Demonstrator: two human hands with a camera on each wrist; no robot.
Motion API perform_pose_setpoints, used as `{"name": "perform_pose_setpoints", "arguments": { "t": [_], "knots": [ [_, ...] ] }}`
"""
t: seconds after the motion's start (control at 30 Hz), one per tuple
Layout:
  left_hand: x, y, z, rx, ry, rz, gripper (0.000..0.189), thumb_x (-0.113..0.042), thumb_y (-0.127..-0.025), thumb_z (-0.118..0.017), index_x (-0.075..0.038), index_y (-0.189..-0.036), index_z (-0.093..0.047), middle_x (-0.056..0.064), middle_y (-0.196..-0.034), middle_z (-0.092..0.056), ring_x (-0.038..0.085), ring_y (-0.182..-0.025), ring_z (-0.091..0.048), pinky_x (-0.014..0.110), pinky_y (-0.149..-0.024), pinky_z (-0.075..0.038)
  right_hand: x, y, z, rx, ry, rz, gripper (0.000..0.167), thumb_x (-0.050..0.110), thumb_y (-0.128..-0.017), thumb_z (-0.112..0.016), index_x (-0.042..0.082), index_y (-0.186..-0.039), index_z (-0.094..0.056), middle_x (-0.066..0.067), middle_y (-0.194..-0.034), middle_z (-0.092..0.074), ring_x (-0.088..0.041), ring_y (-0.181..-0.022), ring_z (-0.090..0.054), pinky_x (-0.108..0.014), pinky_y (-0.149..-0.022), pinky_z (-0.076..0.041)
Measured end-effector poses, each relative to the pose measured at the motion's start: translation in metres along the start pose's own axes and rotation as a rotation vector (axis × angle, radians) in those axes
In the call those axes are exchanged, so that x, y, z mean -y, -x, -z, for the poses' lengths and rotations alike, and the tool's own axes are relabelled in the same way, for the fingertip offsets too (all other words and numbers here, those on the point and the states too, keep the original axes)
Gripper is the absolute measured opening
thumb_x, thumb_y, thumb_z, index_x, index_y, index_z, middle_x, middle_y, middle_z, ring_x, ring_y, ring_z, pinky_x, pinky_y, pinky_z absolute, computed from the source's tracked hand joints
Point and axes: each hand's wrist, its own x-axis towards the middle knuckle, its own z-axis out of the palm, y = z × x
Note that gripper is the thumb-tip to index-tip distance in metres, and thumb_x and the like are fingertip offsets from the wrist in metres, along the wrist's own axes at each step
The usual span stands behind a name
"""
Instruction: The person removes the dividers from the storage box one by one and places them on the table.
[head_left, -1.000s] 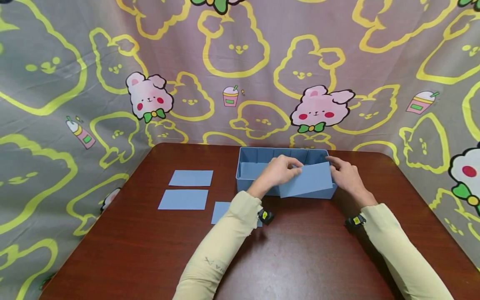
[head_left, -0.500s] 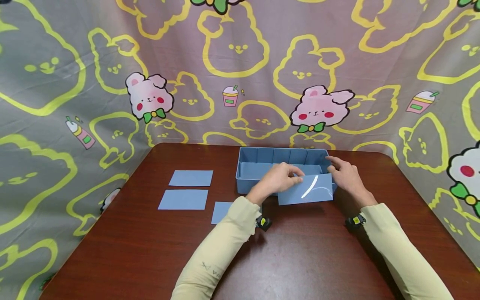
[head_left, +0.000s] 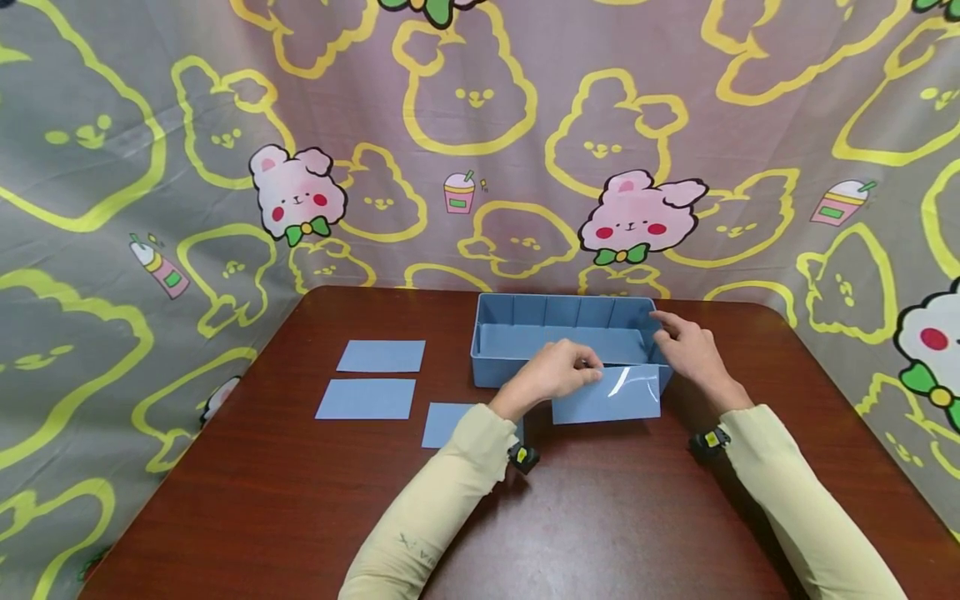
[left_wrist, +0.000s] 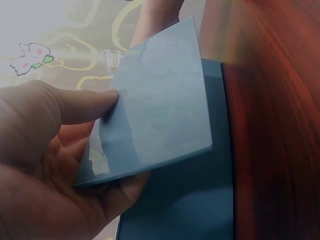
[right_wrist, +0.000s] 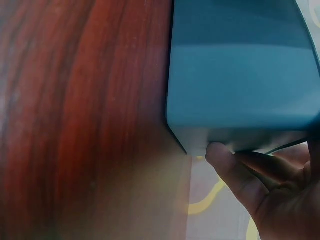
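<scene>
My left hand (head_left: 557,372) pinches a thin, glossy blue rectangular panel (head_left: 609,398) by its upper left edge. In the left wrist view the thumb lies on the panel's (left_wrist: 160,100) shiny face and the fingers are behind it. The panel tilts in front of a long, open-topped blue box (head_left: 497,372), overlapping its front wall. My right hand (head_left: 692,357) holds the box at its right end. In the right wrist view the thumb presses the box's (right_wrist: 240,90) end wall, and the other fingers are partly hidden behind the box.
Two blue panels, the far one (head_left: 381,356) and the near one (head_left: 366,399), lie flat on the left of the brown table (head_left: 600,517). A third panel (head_left: 444,425) lies partly under the left forearm. A cartoon-print curtain (head_left: 517,108) surrounds the table.
The left hand has lowered the panel and drawn it toward the person, from over the box's front rim to before its front wall. The right hand has stayed at the box's end.
</scene>
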Motion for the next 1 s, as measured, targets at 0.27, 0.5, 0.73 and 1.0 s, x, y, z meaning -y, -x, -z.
{"name": "perform_pose_setpoints", "arguments": {
  "t": [0.27, 0.5, 0.73, 1.0],
  "knots": [
    [0.003, 0.002, -0.004, 0.023, -0.002, -0.002, 0.014, -0.026, -0.094, -0.066, -0.018, -0.101, -0.076, -0.008, -0.096, -0.072, 0.006, -0.077, -0.056, 0.02, -0.068, -0.042, 0.0, -0.001, -0.002, -0.006, 0.003, -0.009, 0.047, 0.02, -0.098, -0.039, 0.009, -0.142, -0.051, -0.025, -0.112, -0.065, -0.023, -0.051, -0.044, -0.032, -0.052, -0.036],
    [0.007, 0.004, -0.009, 0.045, 0.019, 0.005, 0.013, -0.026, -0.094, -0.067, -0.018, -0.1, -0.076, -0.008, -0.095, -0.072, 0.006, -0.078, -0.055, 0.019, -0.068, -0.043, 0.0, -0.001, 0.0, -0.002, 0.005, 0.002, 0.047, 0.02, -0.098, -0.039, 0.007, -0.142, -0.05, -0.025, -0.107, -0.065, -0.022, -0.056, -0.046, -0.032, -0.056, -0.036],
    [0.007, 0.007, -0.011, 0.084, 0.013, -0.02, 0.014, -0.025, -0.094, -0.066, -0.018, -0.101, -0.076, -0.009, -0.093, -0.071, 0.005, -0.076, -0.054, 0.02, -0.067, -0.042, 0.001, 0.0, -0.001, -0.003, 0.008, 0.014, 0.047, 0.018, -0.097, -0.04, 0.007, -0.141, -0.052, -0.023, -0.109, -0.065, -0.024, -0.061, -0.049, -0.032, -0.058, -0.036],
    [0.007, 0.006, -0.016, 0.121, -0.001, -0.027, 0.014, -0.027, -0.095, -0.066, -0.019, -0.101, -0.076, -0.01, -0.092, -0.069, 0.005, -0.079, -0.056, 0.022, -0.077, -0.047, 0.002, 0.001, 0.0, -0.005, 0.009, 0.002, 0.046, 0.018, -0.097, -0.041, 0.008, -0.141, -0.052, -0.027, -0.12, -0.063, -0.023, -0.063, -0.049, -0.032, -0.059, -0.036]
  ]
}}
